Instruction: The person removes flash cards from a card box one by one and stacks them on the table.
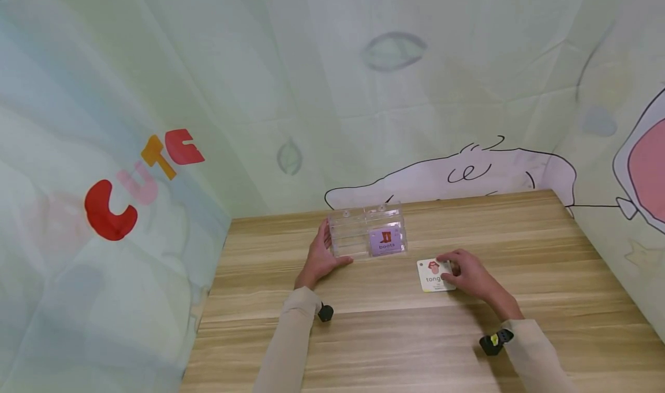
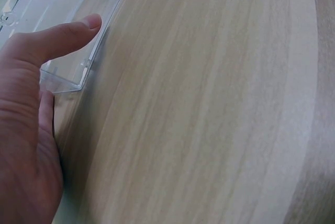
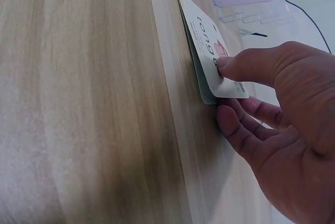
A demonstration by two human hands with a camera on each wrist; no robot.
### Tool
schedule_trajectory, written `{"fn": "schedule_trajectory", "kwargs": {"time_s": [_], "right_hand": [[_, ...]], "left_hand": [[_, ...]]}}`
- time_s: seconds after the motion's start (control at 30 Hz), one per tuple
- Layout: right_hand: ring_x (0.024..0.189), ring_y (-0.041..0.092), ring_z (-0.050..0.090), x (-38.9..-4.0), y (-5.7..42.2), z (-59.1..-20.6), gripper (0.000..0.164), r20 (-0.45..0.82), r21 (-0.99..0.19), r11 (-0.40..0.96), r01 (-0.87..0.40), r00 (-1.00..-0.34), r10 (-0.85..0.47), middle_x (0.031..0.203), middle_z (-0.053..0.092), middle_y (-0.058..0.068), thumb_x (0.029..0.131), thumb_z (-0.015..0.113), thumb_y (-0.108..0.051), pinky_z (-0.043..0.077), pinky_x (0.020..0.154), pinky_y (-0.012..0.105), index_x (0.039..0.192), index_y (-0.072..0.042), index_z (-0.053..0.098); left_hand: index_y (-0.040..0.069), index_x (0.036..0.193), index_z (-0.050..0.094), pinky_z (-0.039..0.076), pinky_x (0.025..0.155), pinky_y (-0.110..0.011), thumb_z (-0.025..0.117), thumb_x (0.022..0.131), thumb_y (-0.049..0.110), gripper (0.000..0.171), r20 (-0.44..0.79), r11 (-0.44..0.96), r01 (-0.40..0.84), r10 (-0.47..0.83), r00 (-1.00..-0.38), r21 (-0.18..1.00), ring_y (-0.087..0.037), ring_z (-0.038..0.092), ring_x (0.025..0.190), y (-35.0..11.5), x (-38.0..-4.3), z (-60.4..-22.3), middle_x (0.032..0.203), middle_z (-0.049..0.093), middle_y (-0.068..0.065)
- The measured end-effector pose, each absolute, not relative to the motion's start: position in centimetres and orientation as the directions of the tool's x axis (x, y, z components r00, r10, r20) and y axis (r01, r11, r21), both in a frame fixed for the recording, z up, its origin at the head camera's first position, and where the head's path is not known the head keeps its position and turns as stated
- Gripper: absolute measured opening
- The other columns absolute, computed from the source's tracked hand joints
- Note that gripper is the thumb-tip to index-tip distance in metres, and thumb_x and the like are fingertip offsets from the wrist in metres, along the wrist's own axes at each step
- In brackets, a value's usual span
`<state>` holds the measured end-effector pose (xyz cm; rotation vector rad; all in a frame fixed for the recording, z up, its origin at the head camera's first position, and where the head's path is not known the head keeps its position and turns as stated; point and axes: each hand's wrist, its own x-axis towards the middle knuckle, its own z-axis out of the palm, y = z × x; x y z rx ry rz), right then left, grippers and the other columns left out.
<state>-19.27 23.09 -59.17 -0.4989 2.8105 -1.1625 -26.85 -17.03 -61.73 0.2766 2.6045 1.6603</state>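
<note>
My left hand (image 1: pixel 321 259) grips the left end of a clear plastic card rack (image 1: pixel 349 231), thumb along its front lower edge and fingers round its side. A purple flash card (image 1: pixel 385 240) with red boots and the word "boots" sits in the rack's lower right section. To the right of the rack, my right hand (image 1: pixel 470 274) pinches white flash cards (image 1: pixel 430 284) by their right edge, with the thumb on top. The top one shows a mouth and partly hidden lettering. In the right wrist view a greenish card (image 3: pixel 201 80) lies under the white card (image 3: pixel 201 30), slightly fanned apart from it.
The rack stands near the back of a wood-grain table (image 1: pixel 384 347). A printed cloth backdrop (image 1: pixel 312 81) rises behind the table and along its sides, with "CUTE" lettering on the left. Black wrist devices (image 1: pixel 325 313) are worn at both sleeves.
</note>
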Motion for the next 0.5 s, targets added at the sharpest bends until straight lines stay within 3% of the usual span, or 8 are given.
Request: {"fn": "schedule_trajectory", "kwargs": {"time_s": [0.27, 0.5], "right_hand": [[0.072, 0.015, 0.048, -19.14, 22.88, -58.97, 0.037, 0.071, -0.683, 0.674, -0.28, -0.945, -0.32, 0.102, 0.058, 0.016, 0.085, 0.08, 0.002, 0.041, 0.055, 0.023, 0.121, 0.006, 0.071], [0.073, 0.015, 0.048, -19.17, 22.88, -59.11, 0.037, 0.06, -0.664, 0.698, -0.268, -0.95, -0.307, 0.109, 0.058, 0.019, 0.086, 0.079, 0.001, 0.042, 0.057, 0.024, 0.122, 0.005, 0.07]], "left_hand": [[0.008, 0.165, 0.015, 0.033, 0.122, -0.038, 0.101, 0.065, 0.013, 0.132, 0.063, 0.41, 0.128, 0.167, -0.984, 0.903, -0.032, 0.037, 0.15, -17.02, -26.89, -61.72, 0.163, 0.035, -0.022], [0.01, 0.165, 0.015, 0.033, 0.122, -0.037, 0.101, 0.065, 0.015, 0.132, 0.069, 0.412, 0.133, 0.167, -0.984, 0.901, -0.03, 0.036, 0.15, -17.07, -26.86, -61.71, 0.164, 0.035, -0.02]]}}
